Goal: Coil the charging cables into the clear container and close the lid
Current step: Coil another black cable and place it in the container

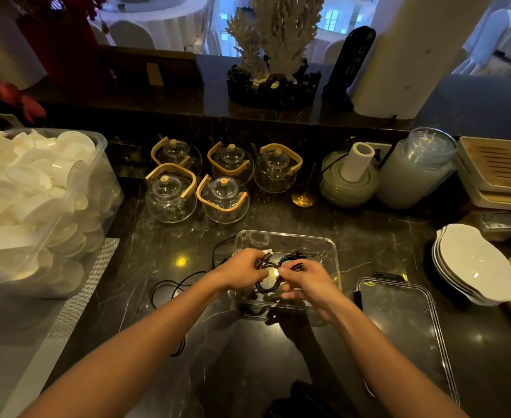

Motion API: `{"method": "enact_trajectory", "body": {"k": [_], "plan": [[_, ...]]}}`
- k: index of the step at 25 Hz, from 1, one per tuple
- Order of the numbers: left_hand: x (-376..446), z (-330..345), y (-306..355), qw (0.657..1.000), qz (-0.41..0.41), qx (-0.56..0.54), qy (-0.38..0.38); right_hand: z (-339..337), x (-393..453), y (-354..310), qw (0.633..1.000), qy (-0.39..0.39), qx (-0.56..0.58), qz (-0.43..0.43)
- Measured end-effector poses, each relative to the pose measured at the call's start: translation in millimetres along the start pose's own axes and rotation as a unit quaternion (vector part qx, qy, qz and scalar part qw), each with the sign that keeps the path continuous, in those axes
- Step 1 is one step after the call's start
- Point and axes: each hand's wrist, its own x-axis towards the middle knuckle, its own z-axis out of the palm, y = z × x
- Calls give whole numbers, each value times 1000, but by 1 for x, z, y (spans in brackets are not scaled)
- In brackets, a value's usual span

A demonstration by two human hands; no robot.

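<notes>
My forearms are reaching in from the bottom of the head view, and both my hands are working over the clear container (287,239) on the dark marble surface (206,342). My left hand (242,268) is curling round one side of a black coiled cable (267,286), pinching loops with a plug end poking up; my right hand (308,283) is pinching the other side, another plug between its fingertips. The coil is hovering just inside the container's rim, so I am judging this to be the placing step for this cable.

A second loose cable (172,285) is lying on the surface to the left, apart from the container. Next I will probably need to lower the coil flat, let go without it springing open, then gather that one. The lid (399,321) is lying just beside the container on the right. Glass teapots (197,179) are standing well behind, white dishes (471,263) right of the lid, so room is fair.
</notes>
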Motion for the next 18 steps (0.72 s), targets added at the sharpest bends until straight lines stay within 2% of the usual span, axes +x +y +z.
{"method": "enact_trajectory", "body": {"k": [4,6,9,15,18], "plan": [[13,5,-10,989,29,120,-86,7,16,7,986,-46,-161,21],[16,9,-8,984,33,149,-90,8,21,8,967,-68,-243,22],[25,11,-15,981,24,178,-78,6,34,9,961,-69,-267,15],[39,21,-24,960,15,256,-116,3,52,21,937,-70,-341,26],[42,28,-30,943,13,299,-144,2,60,33,906,-64,-419,8]]}}
